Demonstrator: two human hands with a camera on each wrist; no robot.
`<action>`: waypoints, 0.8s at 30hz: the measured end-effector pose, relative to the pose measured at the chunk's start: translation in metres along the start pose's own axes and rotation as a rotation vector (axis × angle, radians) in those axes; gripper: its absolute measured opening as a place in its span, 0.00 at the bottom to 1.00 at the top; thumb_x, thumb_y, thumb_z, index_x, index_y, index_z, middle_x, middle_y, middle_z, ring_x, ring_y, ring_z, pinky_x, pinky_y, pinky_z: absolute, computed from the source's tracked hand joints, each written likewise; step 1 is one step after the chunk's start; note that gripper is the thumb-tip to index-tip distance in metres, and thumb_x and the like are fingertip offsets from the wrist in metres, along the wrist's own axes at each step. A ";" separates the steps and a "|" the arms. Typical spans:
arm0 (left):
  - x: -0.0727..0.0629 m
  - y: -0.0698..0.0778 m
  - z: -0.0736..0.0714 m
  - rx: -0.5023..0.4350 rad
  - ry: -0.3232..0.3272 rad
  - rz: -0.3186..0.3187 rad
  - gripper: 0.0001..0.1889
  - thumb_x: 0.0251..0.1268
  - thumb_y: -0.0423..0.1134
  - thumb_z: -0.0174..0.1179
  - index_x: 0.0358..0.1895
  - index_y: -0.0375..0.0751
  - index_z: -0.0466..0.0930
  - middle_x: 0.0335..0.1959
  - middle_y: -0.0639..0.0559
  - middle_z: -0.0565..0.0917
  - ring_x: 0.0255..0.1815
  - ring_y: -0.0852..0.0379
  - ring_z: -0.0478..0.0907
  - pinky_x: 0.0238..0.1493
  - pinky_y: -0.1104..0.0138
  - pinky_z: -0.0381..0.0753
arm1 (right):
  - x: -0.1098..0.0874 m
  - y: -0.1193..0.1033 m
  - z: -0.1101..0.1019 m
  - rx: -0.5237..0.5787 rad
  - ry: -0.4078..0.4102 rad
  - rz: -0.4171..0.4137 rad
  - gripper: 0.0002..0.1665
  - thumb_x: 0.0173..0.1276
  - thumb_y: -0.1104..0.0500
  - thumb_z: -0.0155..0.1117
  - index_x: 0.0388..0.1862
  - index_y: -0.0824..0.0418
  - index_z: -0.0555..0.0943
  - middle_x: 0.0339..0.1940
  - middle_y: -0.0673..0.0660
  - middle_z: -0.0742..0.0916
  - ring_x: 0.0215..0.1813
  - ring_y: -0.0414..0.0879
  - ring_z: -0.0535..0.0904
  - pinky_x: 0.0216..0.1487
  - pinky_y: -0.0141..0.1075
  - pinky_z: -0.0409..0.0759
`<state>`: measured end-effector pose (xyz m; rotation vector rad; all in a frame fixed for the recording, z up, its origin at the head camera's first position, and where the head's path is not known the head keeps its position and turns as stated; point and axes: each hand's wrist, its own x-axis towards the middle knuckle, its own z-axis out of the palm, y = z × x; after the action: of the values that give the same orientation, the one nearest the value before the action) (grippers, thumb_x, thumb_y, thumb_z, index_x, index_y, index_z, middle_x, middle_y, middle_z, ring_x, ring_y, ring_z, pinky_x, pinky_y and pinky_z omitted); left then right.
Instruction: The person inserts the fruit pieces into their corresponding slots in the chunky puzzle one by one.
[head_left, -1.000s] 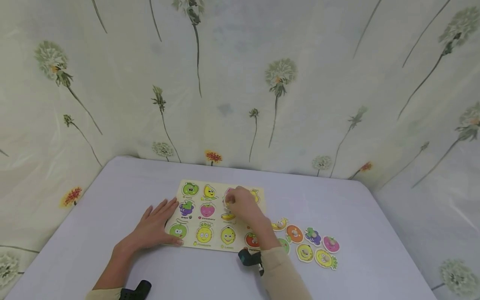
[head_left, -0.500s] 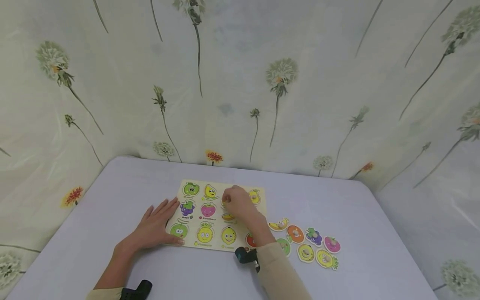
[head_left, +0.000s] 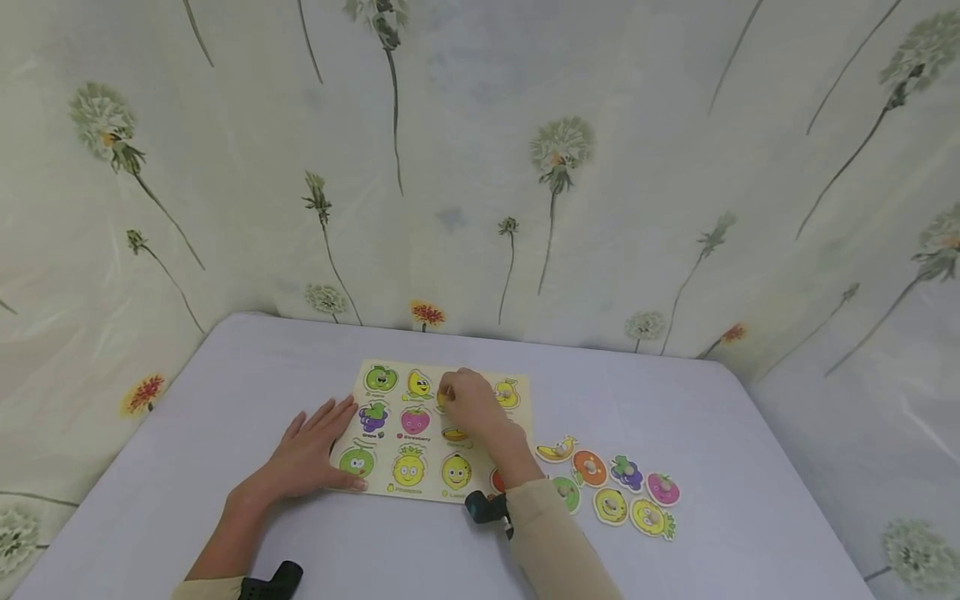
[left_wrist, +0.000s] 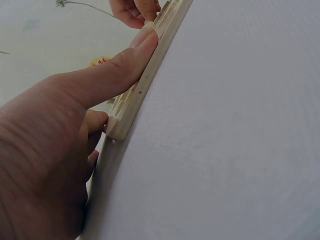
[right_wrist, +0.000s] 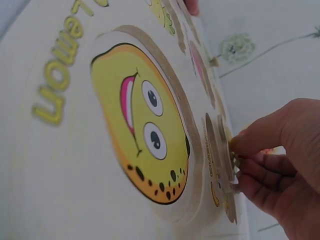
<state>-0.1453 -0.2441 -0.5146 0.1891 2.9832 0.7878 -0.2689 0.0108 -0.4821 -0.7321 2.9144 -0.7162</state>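
My right hand [head_left: 474,404] pinches a knobbed puzzle piece [right_wrist: 226,150] over the back of the wooden fruit puzzle board [head_left: 390,487]. The piece shows edge-on in the right wrist view; in the head view only a yellow sliver is visible and the hand covers the rest. Its fruit is unclear. My left hand [head_left: 311,450] lies at the board's left side, fingers straight and spread along the edge. In the left wrist view its thumb [left_wrist: 117,70] presses on the board's rim. Printed near the front are a lemon [right_wrist: 140,122], a pineapple [head_left: 408,467] and a melon [head_left: 356,460].
Right of the board lie several loose knobbed pieces: a banana [head_left: 556,450], an orange [head_left: 590,468], grapes [head_left: 626,472], a strawberry [head_left: 663,489], a pineapple piece [head_left: 649,517], a round yellow piece [head_left: 611,506] and a green one [head_left: 567,493]. Flower-printed cloth [head_left: 450,167] hangs behind the white table [head_left: 360,558].
My right hand has shifted slightly left over the board with the puzzle piece, uncovering more of the pear picture. The left hand has stayed in place.
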 end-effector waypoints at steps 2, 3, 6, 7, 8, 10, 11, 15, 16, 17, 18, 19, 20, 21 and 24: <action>0.000 0.000 0.000 0.000 -0.001 0.000 0.66 0.36 0.70 0.74 0.79 0.42 0.53 0.82 0.46 0.54 0.82 0.38 0.46 0.77 0.34 0.40 | 0.001 0.000 0.001 0.000 0.009 -0.007 0.08 0.68 0.65 0.62 0.42 0.57 0.86 0.37 0.51 0.83 0.39 0.43 0.74 0.47 0.35 0.79; 0.000 0.000 0.000 0.000 -0.001 0.001 0.66 0.36 0.70 0.74 0.79 0.42 0.53 0.82 0.46 0.54 0.82 0.38 0.46 0.77 0.34 0.40 | 0.001 0.000 0.001 0.002 0.012 -0.009 0.08 0.68 0.65 0.62 0.42 0.57 0.86 0.37 0.51 0.83 0.39 0.43 0.74 0.47 0.35 0.79; -0.001 0.001 0.000 0.003 0.001 0.003 0.66 0.36 0.69 0.74 0.79 0.42 0.53 0.82 0.46 0.54 0.82 0.38 0.47 0.77 0.34 0.40 | 0.001 0.000 0.001 0.012 0.010 -0.010 0.08 0.68 0.65 0.62 0.42 0.57 0.86 0.37 0.51 0.83 0.38 0.43 0.73 0.47 0.36 0.79; -0.001 0.001 0.000 0.003 0.001 0.002 0.66 0.36 0.69 0.74 0.79 0.42 0.53 0.82 0.45 0.54 0.82 0.38 0.47 0.77 0.34 0.40 | 0.002 -0.001 0.002 0.013 0.009 -0.013 0.08 0.69 0.65 0.62 0.42 0.58 0.86 0.37 0.51 0.83 0.39 0.43 0.74 0.47 0.36 0.79; -0.001 0.001 0.000 0.002 0.003 0.003 0.66 0.36 0.69 0.74 0.79 0.41 0.53 0.82 0.45 0.54 0.82 0.38 0.47 0.76 0.34 0.40 | 0.002 -0.001 0.002 0.012 0.009 -0.015 0.08 0.69 0.65 0.62 0.42 0.57 0.86 0.37 0.51 0.83 0.39 0.43 0.74 0.48 0.36 0.79; -0.001 0.001 0.000 0.000 0.004 0.003 0.66 0.36 0.69 0.74 0.79 0.41 0.53 0.82 0.45 0.54 0.82 0.37 0.47 0.76 0.34 0.40 | 0.003 -0.001 0.004 0.009 0.012 -0.023 0.08 0.70 0.64 0.61 0.43 0.57 0.86 0.37 0.51 0.83 0.39 0.43 0.74 0.48 0.35 0.79; -0.001 0.001 0.000 -0.003 0.005 0.003 0.66 0.36 0.69 0.74 0.79 0.41 0.53 0.82 0.45 0.54 0.82 0.37 0.47 0.76 0.34 0.40 | 0.004 0.000 0.005 0.008 0.014 -0.026 0.08 0.70 0.64 0.61 0.43 0.57 0.85 0.38 0.51 0.84 0.39 0.43 0.74 0.48 0.35 0.79; -0.001 0.000 0.001 0.002 -0.001 0.001 0.66 0.36 0.71 0.73 0.79 0.42 0.52 0.82 0.46 0.54 0.82 0.38 0.46 0.77 0.34 0.40 | 0.008 0.000 0.009 0.009 0.019 -0.032 0.08 0.70 0.64 0.61 0.42 0.56 0.85 0.38 0.51 0.84 0.40 0.42 0.74 0.49 0.35 0.79; -0.001 0.000 0.001 0.002 -0.001 0.001 0.66 0.36 0.71 0.73 0.79 0.42 0.52 0.82 0.46 0.54 0.82 0.38 0.46 0.77 0.34 0.39 | 0.009 0.000 0.010 0.015 0.018 -0.029 0.08 0.70 0.64 0.61 0.42 0.56 0.85 0.38 0.50 0.84 0.40 0.43 0.74 0.48 0.35 0.79; -0.001 0.000 0.001 0.004 -0.002 0.000 0.67 0.36 0.71 0.73 0.79 0.42 0.52 0.82 0.46 0.53 0.82 0.38 0.46 0.77 0.35 0.40 | 0.009 -0.001 0.011 0.017 0.017 -0.027 0.08 0.70 0.64 0.61 0.43 0.56 0.85 0.38 0.50 0.83 0.40 0.42 0.74 0.48 0.35 0.79; -0.001 0.000 0.001 0.005 -0.002 0.001 0.67 0.36 0.71 0.73 0.79 0.42 0.52 0.82 0.46 0.53 0.82 0.38 0.46 0.77 0.35 0.40 | 0.010 -0.001 0.011 0.018 0.015 -0.027 0.08 0.70 0.63 0.61 0.43 0.56 0.85 0.38 0.50 0.83 0.40 0.42 0.74 0.48 0.34 0.79; -0.001 0.000 0.001 0.007 0.000 0.001 0.67 0.36 0.71 0.73 0.79 0.42 0.52 0.82 0.47 0.54 0.82 0.38 0.46 0.77 0.35 0.40 | 0.011 -0.001 0.011 0.019 0.014 -0.028 0.07 0.70 0.63 0.61 0.42 0.56 0.85 0.37 0.50 0.83 0.39 0.42 0.74 0.47 0.34 0.78; -0.001 0.000 0.001 0.006 0.001 0.001 0.66 0.36 0.71 0.73 0.79 0.43 0.52 0.82 0.47 0.54 0.82 0.38 0.46 0.77 0.35 0.40 | 0.012 -0.002 0.012 0.019 0.015 -0.032 0.07 0.71 0.63 0.61 0.42 0.56 0.85 0.37 0.50 0.83 0.39 0.42 0.74 0.47 0.34 0.78; -0.001 0.000 0.001 0.005 0.003 0.001 0.66 0.36 0.71 0.73 0.79 0.43 0.52 0.82 0.47 0.54 0.82 0.38 0.46 0.77 0.35 0.40 | 0.013 -0.002 0.012 0.019 0.016 -0.037 0.07 0.71 0.62 0.61 0.42 0.56 0.85 0.37 0.50 0.83 0.39 0.42 0.74 0.46 0.34 0.78; -0.001 0.001 0.000 0.004 0.006 0.004 0.66 0.36 0.71 0.73 0.79 0.43 0.52 0.82 0.47 0.54 0.82 0.38 0.47 0.77 0.35 0.40 | 0.016 -0.003 0.013 0.021 0.018 -0.051 0.06 0.71 0.61 0.61 0.41 0.55 0.85 0.36 0.49 0.82 0.38 0.42 0.73 0.45 0.33 0.77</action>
<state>-0.1444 -0.2434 -0.5145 0.1930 2.9911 0.7841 -0.2799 -0.0046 -0.4917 -0.8041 2.9096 -0.7614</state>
